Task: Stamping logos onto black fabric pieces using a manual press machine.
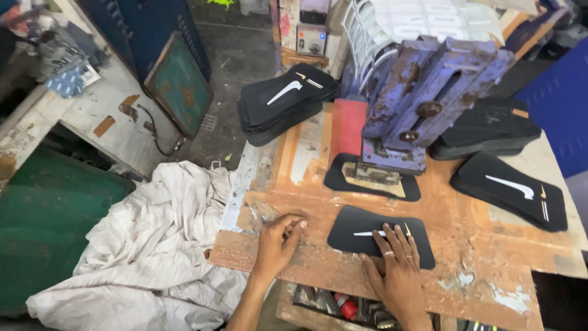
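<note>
The black sole-shaped piece (367, 236) lay flat on the worn wooden bench (478, 245), close to the near edge, a white curved mark and thin gold lines printed on its top. The right hand (395, 263) was pressed down on it, fingers (387, 240) spread out flat across its right half, nothing gripped, a ring showing on one of them. Just to the left, apart from the piece, the left hand (278, 242) rested on the bare wood, its fingers (294, 225) loosely curled with the tips touching the bench, closed on nothing.

Right behind the piece sat another black piece (337, 178) under the foot of a heavy purple, rust-spotted press block (429, 86), with a red pad (349, 125) beside it. Off to the right lay one more printed black piece (508, 190), and behind that a dark stack (490, 132). At the far left corner of the bench stood a stack of printed black pieces (285, 101), white mark uppermost.

Left of the bench a crumpled pale cloth (159, 245) spilled over the floor, next to a green surface (43, 227). Below the bench's near edge a tray of small tools (343, 303) peeked out, too cluttered to make out.
</note>
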